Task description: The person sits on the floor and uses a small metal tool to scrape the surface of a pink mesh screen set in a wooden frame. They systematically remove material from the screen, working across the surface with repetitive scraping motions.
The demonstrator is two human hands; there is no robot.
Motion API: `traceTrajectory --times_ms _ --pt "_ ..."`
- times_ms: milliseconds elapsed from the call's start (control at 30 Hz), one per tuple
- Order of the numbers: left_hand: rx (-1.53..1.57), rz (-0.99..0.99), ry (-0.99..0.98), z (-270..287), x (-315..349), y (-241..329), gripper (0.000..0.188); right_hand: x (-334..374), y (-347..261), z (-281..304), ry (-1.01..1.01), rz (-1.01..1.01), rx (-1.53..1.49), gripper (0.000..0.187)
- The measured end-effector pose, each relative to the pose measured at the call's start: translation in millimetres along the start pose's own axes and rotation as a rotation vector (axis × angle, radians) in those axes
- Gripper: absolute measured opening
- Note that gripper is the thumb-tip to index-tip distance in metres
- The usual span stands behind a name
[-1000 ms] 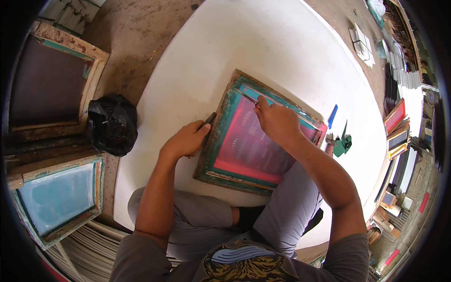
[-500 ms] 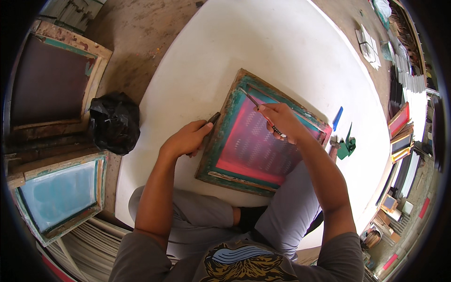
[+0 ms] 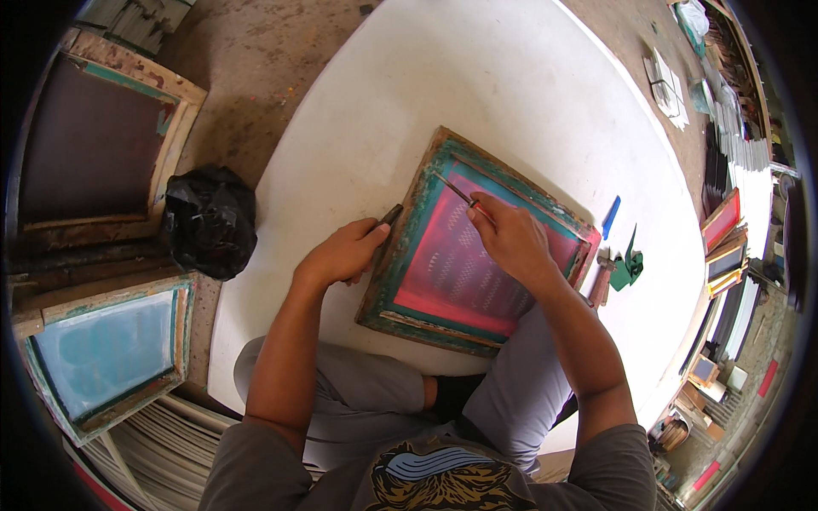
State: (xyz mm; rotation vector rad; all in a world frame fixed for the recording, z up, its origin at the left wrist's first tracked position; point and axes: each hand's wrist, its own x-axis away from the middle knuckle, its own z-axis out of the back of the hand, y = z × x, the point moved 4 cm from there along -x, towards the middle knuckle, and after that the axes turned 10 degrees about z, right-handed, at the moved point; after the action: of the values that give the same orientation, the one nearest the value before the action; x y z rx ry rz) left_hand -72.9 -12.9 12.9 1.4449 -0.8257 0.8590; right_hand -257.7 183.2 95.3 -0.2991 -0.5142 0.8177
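Observation:
A wooden screen-printing frame lies tilted in front of me, partly over my right leg. Its mesh is pink with pale rows of marks and a teal border. My right hand grips a screwdriver above the mesh; the thin shaft points to the frame's upper left corner, and the palm hides most of the handle. Beside the frame's left side, my left hand is closed around a dark stick-like tool, its end showing past the thumb. I cannot tell its kind.
A white board lies beneath the frame. Right of the frame are a blue strip-like tool, a green scrap and a hammer-like tool. At left stand a black plastic bag, a dark screen and a light-blue screen.
My right hand has shifted a little toward me and closed over the screwdriver's handle, whose end showed earlier. The screwdriver's tip sits slightly lower. My left hand has barely moved.

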Motion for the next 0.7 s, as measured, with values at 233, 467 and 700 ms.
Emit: traceTrajectory --times_ms 233,467,700 --pt "-0.029 0.026 0.039 -2.9 5.5 4.0 0.053 -4.3 -17.8 0.0 -0.091 -0.037 0.255 0.035" --pt "-0.091 0.03 0.032 -5.2 6.0 6.2 0.052 -5.1 1.7 -20.1 0.0 0.117 0.152 0.032" --pt "-0.08 -0.006 0.051 -4.7 8.1 8.6 0.05 -4.7 -14.7 -14.6 -0.065 0.043 0.274 0.029"
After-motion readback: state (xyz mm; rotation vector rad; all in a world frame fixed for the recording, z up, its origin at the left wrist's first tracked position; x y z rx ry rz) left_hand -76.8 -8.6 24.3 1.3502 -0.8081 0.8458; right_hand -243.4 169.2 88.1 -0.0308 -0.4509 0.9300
